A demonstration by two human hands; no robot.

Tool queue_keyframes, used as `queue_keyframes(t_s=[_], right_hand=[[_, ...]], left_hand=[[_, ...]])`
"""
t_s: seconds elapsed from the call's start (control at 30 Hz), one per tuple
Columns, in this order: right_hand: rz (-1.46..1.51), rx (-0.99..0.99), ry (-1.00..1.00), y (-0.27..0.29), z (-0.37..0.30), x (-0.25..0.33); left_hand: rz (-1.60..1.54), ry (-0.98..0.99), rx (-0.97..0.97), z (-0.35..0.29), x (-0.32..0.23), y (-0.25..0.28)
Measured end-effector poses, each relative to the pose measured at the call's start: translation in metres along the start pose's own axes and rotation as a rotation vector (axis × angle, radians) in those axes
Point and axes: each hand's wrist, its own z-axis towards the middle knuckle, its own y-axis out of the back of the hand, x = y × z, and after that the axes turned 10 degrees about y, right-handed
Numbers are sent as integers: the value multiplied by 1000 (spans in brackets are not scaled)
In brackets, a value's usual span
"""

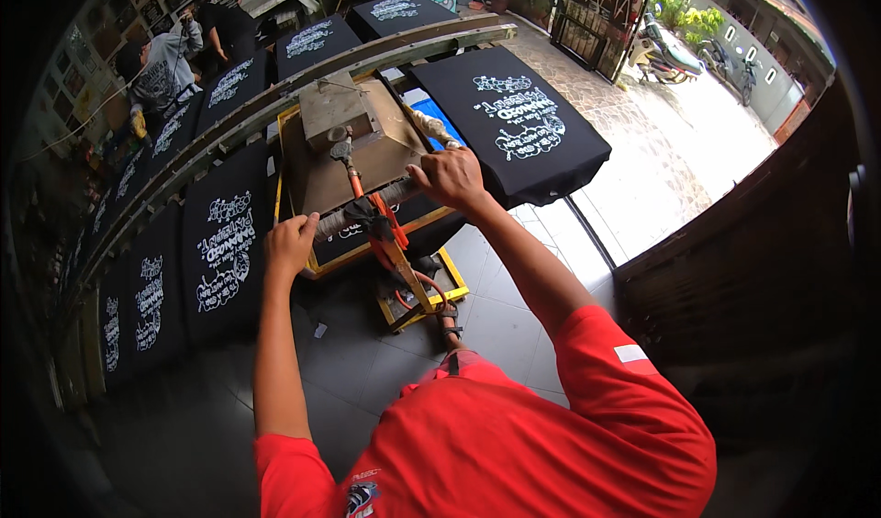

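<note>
A boxy metal hood (390,155) on a yellow frame (335,266) stands over a black printed T-shirt, which shows only in part beneath it. Across its near side runs a grey wrapped handlebar (398,191). My left hand (291,243) is closed round the bar's left end. At the other end, my right hand (451,177) grips the bar, beside a wrapped upright piece (431,127). An orange hose (354,182) with a valve joins the hood, and black wrapping (367,215) covers the bar's middle. One black T-shirt (574,146) with white print lies right of the hood.
More printed black T-shirts (197,215) lie in rows along metal rails (404,39). A small yellow-edged wheeled base (450,275) stands by my legs. Two people work at the far left, one in a grey top (168,64). Parked motorbikes (668,52) are outside at right.
</note>
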Motion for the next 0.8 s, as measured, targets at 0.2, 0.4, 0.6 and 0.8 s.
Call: queue_keyframes(t_s=[0.2,0.4,0.6,0.8], right_hand=[[4,-41,-40,-6,-2,2],[-16,-5,-77,-6,2,6],[-21,-51,-57,-10,2,3],[-39,-19,-68,-11,1,6]], left_hand=[[24,52,-30,-3,-5,2],[-82,-22,-73,1,8,-6],[-88,-25,-107,5,15,-16],[-65,22,-77,1,15,-13]])
